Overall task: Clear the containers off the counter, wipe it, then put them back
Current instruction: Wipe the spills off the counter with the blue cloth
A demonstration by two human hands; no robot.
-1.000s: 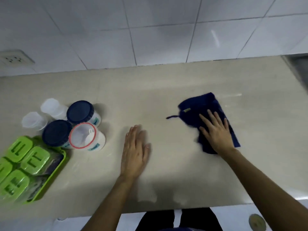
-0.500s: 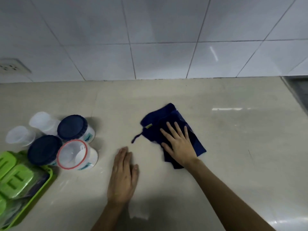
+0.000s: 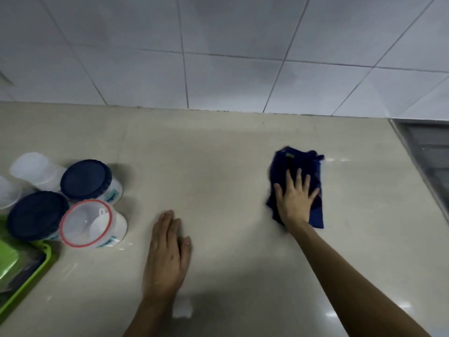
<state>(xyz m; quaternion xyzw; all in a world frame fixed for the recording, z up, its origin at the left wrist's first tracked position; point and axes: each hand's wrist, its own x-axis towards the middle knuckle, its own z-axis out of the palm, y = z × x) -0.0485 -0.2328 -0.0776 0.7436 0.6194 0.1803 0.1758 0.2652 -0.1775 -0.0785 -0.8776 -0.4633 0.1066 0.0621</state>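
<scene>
Much of the beige counter point(image 3: 218, 166) is left bare across the middle of the frame, bounded at the top by the white tiled wall point(image 3: 218, 57) and at the right edge by a grey metal sink rim point(image 3: 427, 152). At centre right a dark blue cloth point(image 3: 298, 164) is pressed flat under the right hand point(image 3: 295, 199), its fingers point(image 3: 297, 177) spread wide. The left hand point(image 3: 166, 254) is laid flat at lower centre, fingers together, nothing held. At the left edge the containers are clustered: two navy-lidded jars point(image 3: 86, 180), a red-rimmed tub point(image 3: 86, 223) and translucent cups point(image 3: 31, 165), beside a green tray point(image 3: 36, 273).
</scene>
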